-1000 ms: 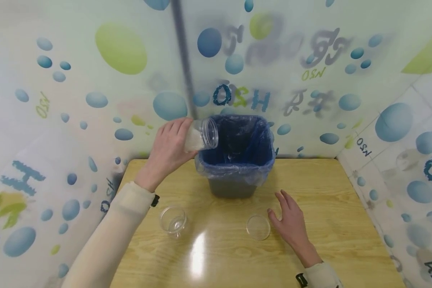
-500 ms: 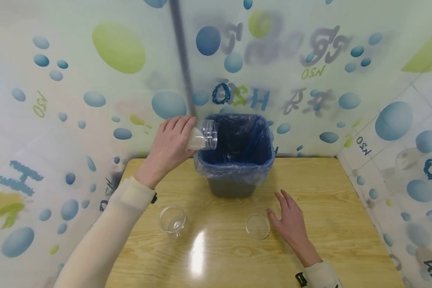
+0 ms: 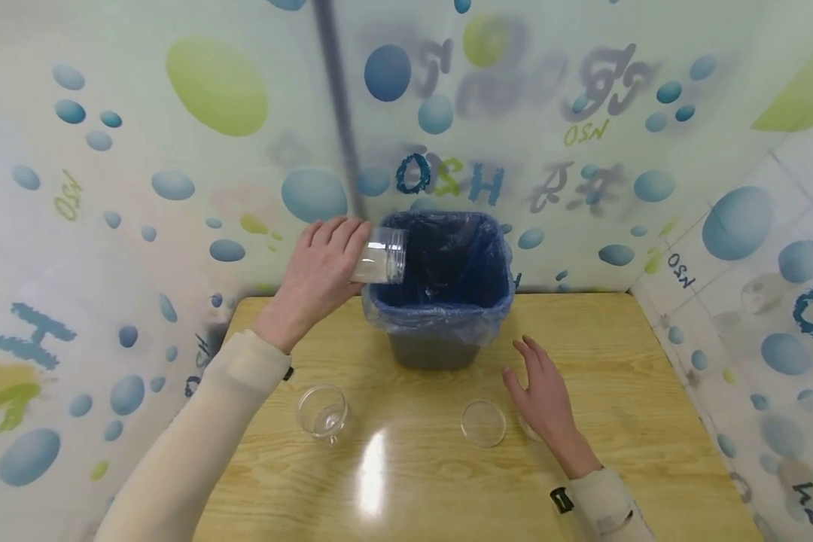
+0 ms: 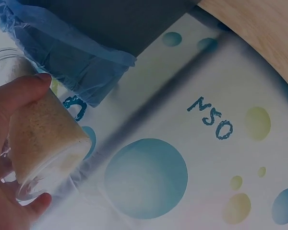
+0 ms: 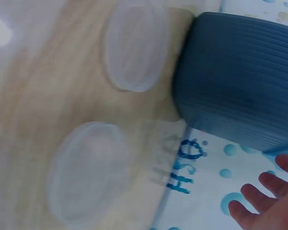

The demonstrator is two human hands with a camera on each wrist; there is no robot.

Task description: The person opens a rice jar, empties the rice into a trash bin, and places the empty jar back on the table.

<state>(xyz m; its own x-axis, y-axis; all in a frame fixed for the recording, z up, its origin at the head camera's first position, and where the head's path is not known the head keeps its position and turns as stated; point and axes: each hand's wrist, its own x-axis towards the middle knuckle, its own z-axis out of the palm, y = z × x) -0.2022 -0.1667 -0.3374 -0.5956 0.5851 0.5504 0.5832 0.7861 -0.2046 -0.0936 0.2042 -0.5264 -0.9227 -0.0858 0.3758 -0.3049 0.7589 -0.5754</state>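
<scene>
My left hand (image 3: 318,267) grips a clear, wide-mouthed jar (image 3: 382,257), tipped on its side. The jar's ribbed mouth points right, over the left rim of a dark bin (image 3: 435,351) lined with a blue plastic bag (image 3: 440,316). In the left wrist view, a pale tan, grainy-looking content or coating (image 4: 43,134) shows inside the glass, with thumb and fingers curled round it. My right hand (image 3: 545,395), fingers apart, holds nothing above the table. Left of it lies a round clear lid (image 3: 484,423); a second lid (image 5: 91,172) is partly hidden beneath that hand in the head view.
A clear glass cup (image 3: 322,412) stands on the wooden table (image 3: 420,482), in front of the bin and to its left. Walls with bubble patterns (image 3: 315,196) close off the back and both sides. The bin stands near the table's back edge.
The jar stays tipped at the bin's rim, its mouth turned slightly more sideways. My right hand has shifted a little away from me, and the edge of the second lid now shows beside it.
</scene>
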